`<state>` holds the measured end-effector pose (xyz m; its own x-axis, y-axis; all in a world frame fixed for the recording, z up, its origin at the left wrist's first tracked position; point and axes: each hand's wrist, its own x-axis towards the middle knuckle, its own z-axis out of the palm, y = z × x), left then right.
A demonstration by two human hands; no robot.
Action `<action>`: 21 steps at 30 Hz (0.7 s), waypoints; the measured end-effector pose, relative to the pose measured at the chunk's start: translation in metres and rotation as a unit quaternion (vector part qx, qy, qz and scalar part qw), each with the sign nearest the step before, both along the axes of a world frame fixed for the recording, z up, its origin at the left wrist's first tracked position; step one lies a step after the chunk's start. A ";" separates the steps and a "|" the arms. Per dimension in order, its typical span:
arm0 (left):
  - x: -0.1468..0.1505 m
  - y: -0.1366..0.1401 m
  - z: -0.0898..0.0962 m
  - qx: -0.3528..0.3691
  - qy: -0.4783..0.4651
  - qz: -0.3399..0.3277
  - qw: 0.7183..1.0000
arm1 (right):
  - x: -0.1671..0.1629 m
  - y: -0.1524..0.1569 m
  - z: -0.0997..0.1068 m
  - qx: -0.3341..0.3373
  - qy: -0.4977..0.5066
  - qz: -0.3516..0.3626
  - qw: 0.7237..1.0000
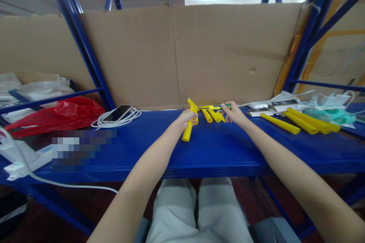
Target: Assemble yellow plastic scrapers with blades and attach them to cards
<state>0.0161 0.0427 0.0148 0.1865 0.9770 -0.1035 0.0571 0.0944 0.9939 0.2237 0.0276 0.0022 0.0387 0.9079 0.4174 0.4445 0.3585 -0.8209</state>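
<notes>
My left hand point(188, 115) is wrapped around a yellow plastic handle-like piece point(186, 133), a hollow tube with an angled top end, held tilted above the blue shelf. In my right hand point(232, 114) is a screwdriver point(215, 108) with a green and yellow handle, lying level and pointing left. Its shaft reaches the upper part of the yellow piece; whether the tip sits in a screw is too small to tell. Behind and between my hands, several more yellow pieces point(207, 116) lie on the shelf.
Several yellow tubes point(281, 123) lie at the right beside small boxes point(283, 105) and a green plastic bag point(327, 115). At left are a phone point(118, 113) on a coiled white cable point(134, 115), a red bag point(76, 112) and a power strip point(34, 159). Cardboard point(228, 53) closes the back.
</notes>
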 end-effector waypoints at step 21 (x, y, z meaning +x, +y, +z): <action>0.001 -0.001 0.000 0.010 0.007 0.018 1.000 | -0.001 0.002 -0.003 0.022 -0.005 0.017 1.000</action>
<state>0.0171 0.0420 0.0148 0.1491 0.9851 -0.0859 0.0675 0.0765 0.9948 0.2227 0.0295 -0.0011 0.0032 0.8895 0.4569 0.4400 0.4090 -0.7994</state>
